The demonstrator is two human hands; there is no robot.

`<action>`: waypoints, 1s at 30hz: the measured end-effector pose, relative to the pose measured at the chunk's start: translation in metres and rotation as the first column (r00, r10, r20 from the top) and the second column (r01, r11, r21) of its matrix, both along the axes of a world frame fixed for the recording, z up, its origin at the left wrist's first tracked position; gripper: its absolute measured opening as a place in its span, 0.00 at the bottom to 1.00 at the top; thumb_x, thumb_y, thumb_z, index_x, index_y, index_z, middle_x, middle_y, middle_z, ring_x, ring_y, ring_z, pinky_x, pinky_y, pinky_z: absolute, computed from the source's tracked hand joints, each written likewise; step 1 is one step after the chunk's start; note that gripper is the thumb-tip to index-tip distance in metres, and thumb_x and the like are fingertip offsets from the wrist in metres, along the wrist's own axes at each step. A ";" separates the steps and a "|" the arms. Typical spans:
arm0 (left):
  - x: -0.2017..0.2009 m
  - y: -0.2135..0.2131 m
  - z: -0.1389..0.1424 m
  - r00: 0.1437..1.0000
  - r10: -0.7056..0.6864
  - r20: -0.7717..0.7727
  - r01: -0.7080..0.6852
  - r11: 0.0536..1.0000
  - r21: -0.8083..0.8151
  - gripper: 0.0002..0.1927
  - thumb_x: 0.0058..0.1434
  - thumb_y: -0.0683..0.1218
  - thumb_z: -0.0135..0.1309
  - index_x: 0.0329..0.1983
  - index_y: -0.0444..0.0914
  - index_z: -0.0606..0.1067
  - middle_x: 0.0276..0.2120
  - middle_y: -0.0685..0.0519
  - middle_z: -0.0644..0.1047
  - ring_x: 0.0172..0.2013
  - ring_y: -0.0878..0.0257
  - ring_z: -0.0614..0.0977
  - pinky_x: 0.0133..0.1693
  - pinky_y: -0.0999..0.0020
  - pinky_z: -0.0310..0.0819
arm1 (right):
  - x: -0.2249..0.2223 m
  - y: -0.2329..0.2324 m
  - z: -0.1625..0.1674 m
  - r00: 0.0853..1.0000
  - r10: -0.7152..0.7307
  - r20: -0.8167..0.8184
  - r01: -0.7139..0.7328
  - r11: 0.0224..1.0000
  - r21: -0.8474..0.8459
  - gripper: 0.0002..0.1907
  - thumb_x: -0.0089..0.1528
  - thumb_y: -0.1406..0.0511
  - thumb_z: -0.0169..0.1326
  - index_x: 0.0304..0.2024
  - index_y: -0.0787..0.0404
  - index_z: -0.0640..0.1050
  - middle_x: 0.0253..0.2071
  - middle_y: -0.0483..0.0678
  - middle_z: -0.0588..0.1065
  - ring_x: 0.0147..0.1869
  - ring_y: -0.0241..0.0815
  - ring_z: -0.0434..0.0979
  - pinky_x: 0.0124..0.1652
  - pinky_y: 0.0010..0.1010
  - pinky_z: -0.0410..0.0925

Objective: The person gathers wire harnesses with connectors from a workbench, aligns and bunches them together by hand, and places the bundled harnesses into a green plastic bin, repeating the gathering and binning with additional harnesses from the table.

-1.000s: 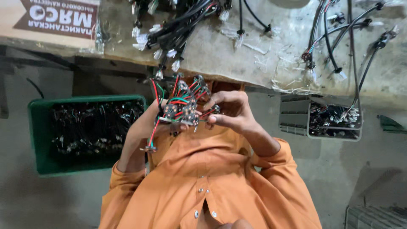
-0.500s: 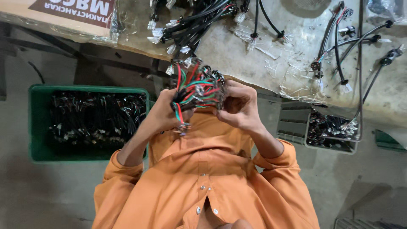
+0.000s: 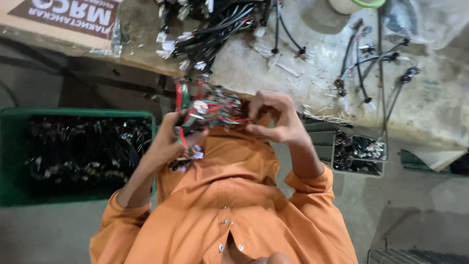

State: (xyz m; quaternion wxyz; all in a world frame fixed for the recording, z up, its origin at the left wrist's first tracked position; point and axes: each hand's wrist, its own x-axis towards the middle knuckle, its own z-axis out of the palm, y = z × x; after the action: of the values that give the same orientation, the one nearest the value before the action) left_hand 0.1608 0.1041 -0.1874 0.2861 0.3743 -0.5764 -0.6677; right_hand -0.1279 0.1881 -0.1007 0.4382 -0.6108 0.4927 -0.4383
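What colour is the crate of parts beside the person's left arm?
Green: the crate shows best in the head view, left of the left hand.

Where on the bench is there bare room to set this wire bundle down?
Barest patch: the bench between the black cable pile and the loose cables at right. Another lies right of those cables. The green crate and grey bin are full. Both hands, left hand and right hand, hold the wire bundle.
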 end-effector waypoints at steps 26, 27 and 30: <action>-0.084 -0.035 0.023 0.891 -0.101 -0.442 0.251 0.922 0.296 0.17 0.66 0.44 0.59 0.52 0.26 0.77 0.46 0.43 0.82 0.46 0.56 0.86 0.48 0.63 0.83 | 0.071 0.001 0.001 0.646 -0.688 -0.332 0.188 0.564 -0.804 0.08 0.57 0.72 0.61 0.39 0.62 0.79 0.34 0.50 0.75 0.35 0.48 0.74 0.36 0.38 0.68; -0.091 -0.040 0.025 0.901 -0.123 -0.416 0.273 0.906 0.324 0.17 0.66 0.45 0.58 0.51 0.26 0.78 0.44 0.43 0.83 0.44 0.57 0.86 0.46 0.64 0.83 | 0.073 0.004 0.001 0.666 -0.685 -0.296 0.183 0.534 -0.825 0.08 0.56 0.73 0.61 0.38 0.61 0.79 0.33 0.48 0.74 0.33 0.47 0.73 0.35 0.37 0.67; -0.106 -0.048 0.028 0.856 -0.127 -0.501 0.351 0.854 0.384 0.15 0.62 0.45 0.59 0.47 0.31 0.77 0.41 0.45 0.83 0.38 0.60 0.86 0.39 0.64 0.84 | 0.069 0.013 -0.004 0.731 -0.545 -0.410 0.051 0.643 -0.764 0.10 0.56 0.70 0.62 0.40 0.61 0.78 0.32 0.49 0.73 0.32 0.50 0.74 0.35 0.39 0.66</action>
State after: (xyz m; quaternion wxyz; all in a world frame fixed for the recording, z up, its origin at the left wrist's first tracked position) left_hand 0.0548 0.0559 -0.1590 0.2284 0.1863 -0.3598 -0.8852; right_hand -0.0591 0.2010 -0.1050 -0.0989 -0.7403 0.4974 -0.4413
